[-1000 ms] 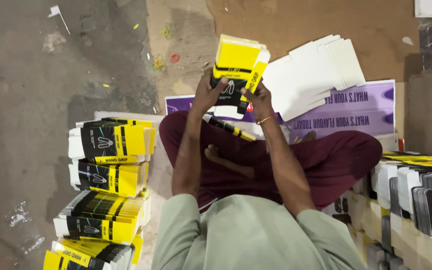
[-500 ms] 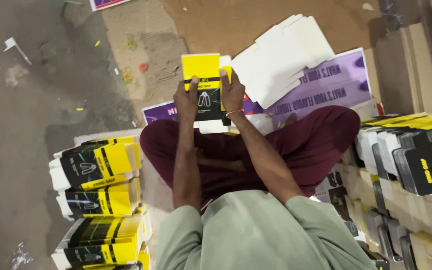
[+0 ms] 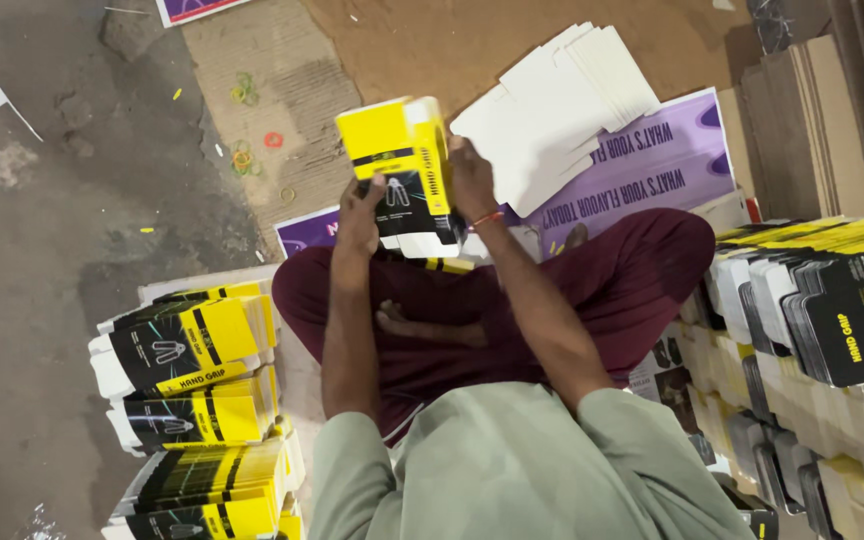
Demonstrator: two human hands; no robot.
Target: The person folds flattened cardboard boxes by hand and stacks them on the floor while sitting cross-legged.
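Holding a yellow-and-black carton (image 3: pixel 407 175) up over the crossed legs, the left hand (image 3: pixel 360 212) clamps its lower left edge, fingers curled onto the printed face, while the right hand (image 3: pixel 472 180) closes around the right side. It looks light and hollow, thin glossy paperboard that would dent under a hard squeeze (edges and corners seem the stiffest places to grip). Bundles of flattened yellow cartons (image 3: pixel 192 390) lie stacked on the concrete floor (image 3: pixel 42 250) to the left; a fan of plain white flat blanks (image 3: pixel 552 110) rests on a purple printed sheet (image 3: pixel 652 165). Upright rows of packed black sleeves (image 3: pixel 812 310) stand at the right.
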